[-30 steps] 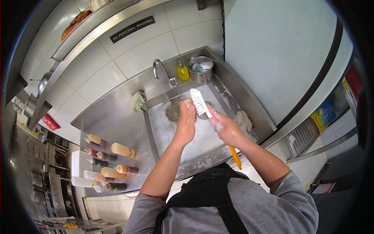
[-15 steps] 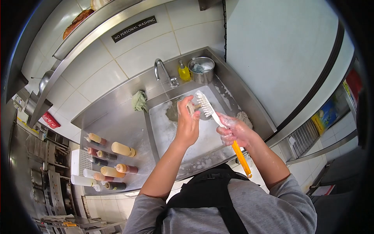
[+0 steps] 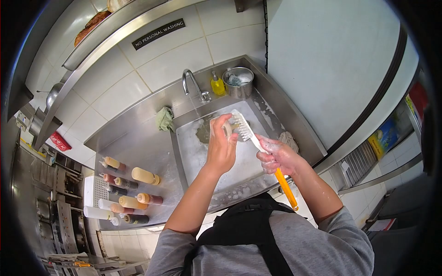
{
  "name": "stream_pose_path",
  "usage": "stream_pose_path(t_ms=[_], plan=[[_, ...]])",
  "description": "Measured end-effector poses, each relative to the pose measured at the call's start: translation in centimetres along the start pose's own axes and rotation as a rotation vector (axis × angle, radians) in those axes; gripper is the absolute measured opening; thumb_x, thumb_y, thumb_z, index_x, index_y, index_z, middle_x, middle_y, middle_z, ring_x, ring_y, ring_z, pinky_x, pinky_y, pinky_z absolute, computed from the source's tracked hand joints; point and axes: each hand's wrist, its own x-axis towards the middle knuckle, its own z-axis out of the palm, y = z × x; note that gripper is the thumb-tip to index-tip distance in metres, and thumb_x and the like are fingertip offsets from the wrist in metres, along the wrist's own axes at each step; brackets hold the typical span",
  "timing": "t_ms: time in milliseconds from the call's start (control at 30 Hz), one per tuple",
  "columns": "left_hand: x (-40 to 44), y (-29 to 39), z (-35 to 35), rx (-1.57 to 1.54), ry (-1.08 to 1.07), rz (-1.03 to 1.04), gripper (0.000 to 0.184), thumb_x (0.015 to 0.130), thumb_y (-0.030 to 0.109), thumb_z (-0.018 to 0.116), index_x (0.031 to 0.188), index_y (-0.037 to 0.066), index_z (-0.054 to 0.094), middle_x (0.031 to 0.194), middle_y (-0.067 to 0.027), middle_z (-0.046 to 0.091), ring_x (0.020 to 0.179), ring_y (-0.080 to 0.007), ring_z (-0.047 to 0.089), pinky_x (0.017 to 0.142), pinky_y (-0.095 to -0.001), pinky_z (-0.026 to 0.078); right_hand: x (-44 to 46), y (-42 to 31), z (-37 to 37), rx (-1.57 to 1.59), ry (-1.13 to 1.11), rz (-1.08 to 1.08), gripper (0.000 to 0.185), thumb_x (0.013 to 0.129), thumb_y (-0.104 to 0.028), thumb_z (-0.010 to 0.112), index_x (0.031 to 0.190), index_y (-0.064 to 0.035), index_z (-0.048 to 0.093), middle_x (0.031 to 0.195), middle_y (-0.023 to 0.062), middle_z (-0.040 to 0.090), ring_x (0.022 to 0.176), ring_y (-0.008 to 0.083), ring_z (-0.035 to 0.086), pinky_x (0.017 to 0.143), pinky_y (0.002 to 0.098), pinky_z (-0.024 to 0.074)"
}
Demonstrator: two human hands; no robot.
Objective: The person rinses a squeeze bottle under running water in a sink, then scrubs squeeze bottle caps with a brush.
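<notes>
1. Head view: the right hand's fingers [image 3: 267,162] are wrapped tightly around the brush [image 3: 286,189], near where its white neck meets the orange handle; suds cling to the skin.
2. The left hand [image 3: 222,149] holds a pale rounded piece [image 3: 227,128] between thumb and curved fingers; it is partly hidden, so I cannot tell what it is.
3. The brush's bristles face that piece, very near it; contact is unclear. Both are above the sink [image 3: 178,156], which holds foamy water [image 3: 193,158].
4. Behind the sink stand a faucet [image 3: 203,96], a yellow pump bottle [image 3: 217,86] and a metal pot [image 3: 239,90].
5. On the steel tabletop [image 3: 133,149], left of the sink, lie a green cloth [image 3: 164,119] and several squeeze bottles [image 3: 145,176].
</notes>
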Motion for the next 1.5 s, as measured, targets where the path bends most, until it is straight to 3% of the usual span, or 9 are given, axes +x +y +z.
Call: stream_pose_path(t_ms=[33,100,233,300,600,1033,1300,1500], plan=[[0.0,0.1,0.0,0.000,0.001,0.000,0.044,0.097,0.029,0.041,0.128,-0.001,0.032,0.116,-0.0226,0.041,0.105,-0.0365,0.044,0.094,-0.0428,0.034,0.0,0.0,0.0,-0.001,-0.001,0.001,0.051,0.097,-0.039,0.043,0.143,-0.0264,0.027,0.061,-0.0061,0.030,0.044,0.0044,0.025,0.043,0.0204,0.0249],[0.1,0.1,0.1,0.040,-0.010,0.010,0.051,0.097,0.039,0.035,0.127,-0.001,0.032,0.109,-0.0176,0.040,0.100,-0.0275,0.043,0.094,-0.0385,0.032,0.0,0.0,0.0,0.005,0.010,0.001,0.052,0.096,-0.039,0.044,0.143,-0.0266,0.027,0.061,-0.0061,0.030,0.044,0.0045,0.025,0.043,0.0202,0.0245],[0.1,0.2,-0.1,0.052,-0.015,0.009,0.052,0.097,0.040,0.035,0.128,-0.001,0.032,0.109,-0.0178,0.041,0.099,-0.0280,0.043,0.094,-0.0386,0.032,0.0,0.0,-0.1,0.003,-0.008,-0.005,0.052,0.096,-0.039,0.044,0.143,-0.0267,0.026,0.062,-0.0061,0.030,0.045,0.0045,0.026,0.043,0.0200,0.0242],[0.1,0.5,-0.2,0.043,-0.026,0.002,0.045,0.096,0.031,0.041,0.127,0.000,0.033,0.114,-0.0222,0.043,0.104,-0.0370,0.044,0.093,-0.0436,0.034,-0.1,0.0,-0.1,0.000,-0.001,-0.006,0.052,0.096,-0.038,0.044,0.143,-0.0268,0.026,0.061,-0.0060,0.030,0.045,0.0046,0.026,0.043,0.0200,0.0242],[0.0,0.7,-0.2,0.086,-0.043,0.006,0.043,0.095,0.028,0.044,0.129,0.003,0.033,0.113,-0.0227,0.043,0.103,-0.0390,0.045,0.090,-0.0451,0.036,-0.3,0.1,0.5,-0.040,0.037,-0.009,0.050,0.097,-0.035,0.043,0.144,-0.0257,0.026,0.062,-0.0049,0.030,0.045,0.0053,0.025,0.043,0.0206,0.0237],[0.1,0.8,-0.3,0.193,-0.017,0.057,0.042,0.096,0.025,0.043,0.131,0.004,0.035,0.117,-0.0235,0.039,0.110,-0.0375,0.038,0.095,-0.0446,0.033,-0.6,-0.7,1.1,-0.079,0.076,-0.012,0.049,0.098,-0.035,0.042,0.143,-0.0252,0.028,0.062,-0.0058,0.030,0.045,0.0049,0.024,0.043,0.0203,0.0235],[0.2,0.1,-0.3,0.153,-0.003,0.065,0.043,0.098,0.029,0.038,0.131,0.003,0.035,0.118,-0.0224,0.036,0.113,-0.0367,0.035,0.098,-0.0449,0.029,-0.1,-0.3,0.8,0.042,-0.059,0.021,0.049,0.097,-0.038,0.043,0.143,-0.0275,0.028,0.060,-0.0066,0.030,0.044,0.0040,0.026,0.042,0.0203,0.0250],[0.0,-0.5,0.0,0.134,0.015,0.063,0.044,0.098,0.032,0.036,0.131,0.002,0.035,0.120,-0.0226,0.036,0.114,-0.0364,0.034,0.099,-0.0445,0.028,-0.1,-0.5,0.8,0.060,-0.039,0.039,0.049,0.096,-0.039,0.044,0.142,-0.0272,0.029,0.060,-0.0066,0.031,0.042,0.0041,0.027,0.042,0.0201,0.0259]])
